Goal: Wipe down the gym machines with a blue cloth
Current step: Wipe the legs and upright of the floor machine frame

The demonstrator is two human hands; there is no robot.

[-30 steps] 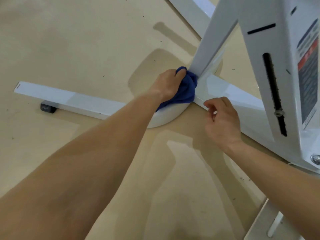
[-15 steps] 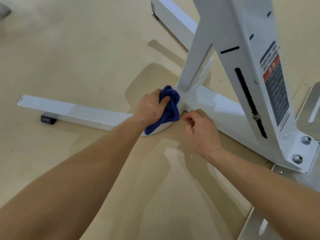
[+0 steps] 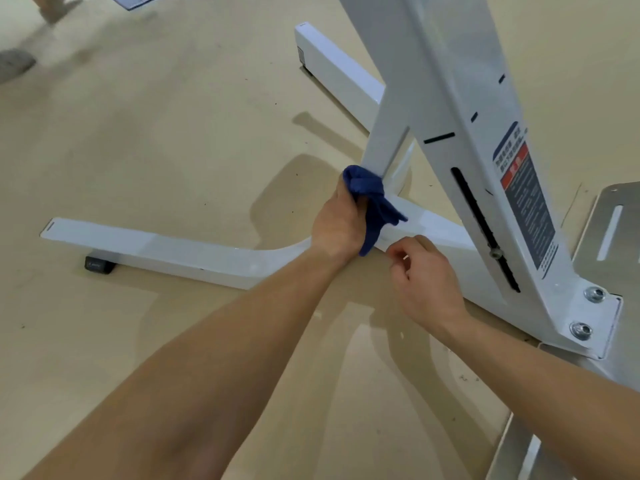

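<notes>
The left hand (image 3: 337,225) holds the bunched blue cloth (image 3: 370,199), its grip clamped round it. It presses the cloth against the foot of the slanted white post (image 3: 384,140), where the post meets the low base bar (image 3: 173,247) of the gym machine (image 3: 446,98). A tail of cloth hangs over the bar. The right hand (image 3: 427,285) is just beside the cloth at the bar's near edge, its grip drawn together, fingers curled on nothing visible. The bar lies on the beige floor (image 3: 156,133), with a black rubber foot (image 3: 98,265) under its left end. 2 bolts (image 3: 594,294) sit in the machine's bracket, below a warning label (image 3: 526,199).
</notes>
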